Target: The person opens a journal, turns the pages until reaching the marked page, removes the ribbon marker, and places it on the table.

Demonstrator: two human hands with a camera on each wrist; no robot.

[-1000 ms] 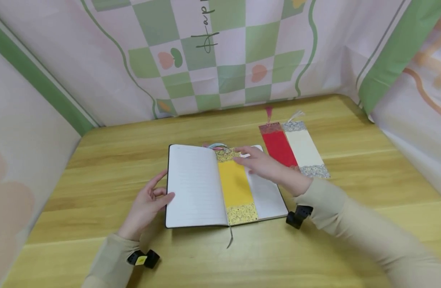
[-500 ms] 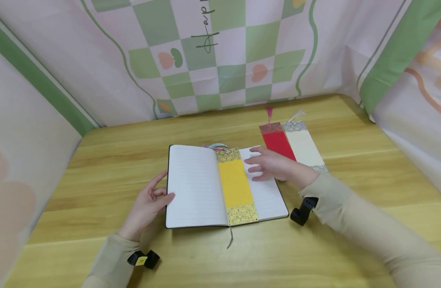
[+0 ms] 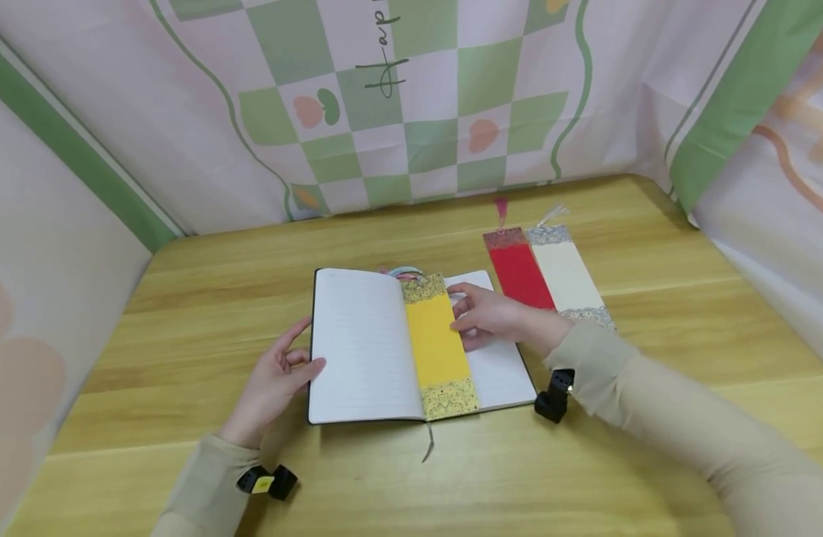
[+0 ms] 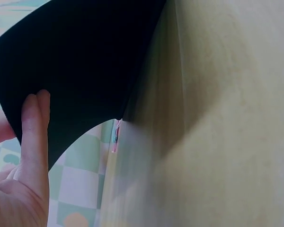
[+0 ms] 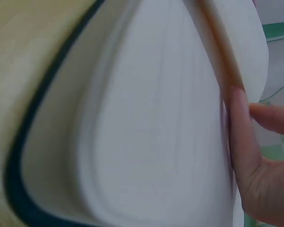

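A notebook [image 3: 364, 343] lies open on the table, its left side raised. My left hand [image 3: 273, 384] holds its left edge, thumb over the page; the left wrist view shows fingers [image 4: 33, 127] against the dark cover [image 4: 75, 71]. A yellow bookmark [image 3: 438, 339] with patterned ends lies along the fold on the right page. My right hand [image 3: 495, 317] pinches the bookmark's right edge. In the right wrist view, the fingers lie under the lifted strip [image 5: 217, 47] and the thumb is on its other side. Tassels [image 3: 404, 273] stick out above the notebook's top edge.
A red bookmark [image 3: 521, 272] and a cream bookmark [image 3: 568, 272], both tasselled, lie right of the notebook, partly behind the right forearm. A thin grey ribbon [image 3: 429, 444] hangs from the fold. Patterned cloth [image 3: 431, 82] stands at the table's back edge.
My right hand has gone from the bookmark's top end, off to the right with spread fingers, then back to its right edge, which it now pinches. The left hand has stayed still.
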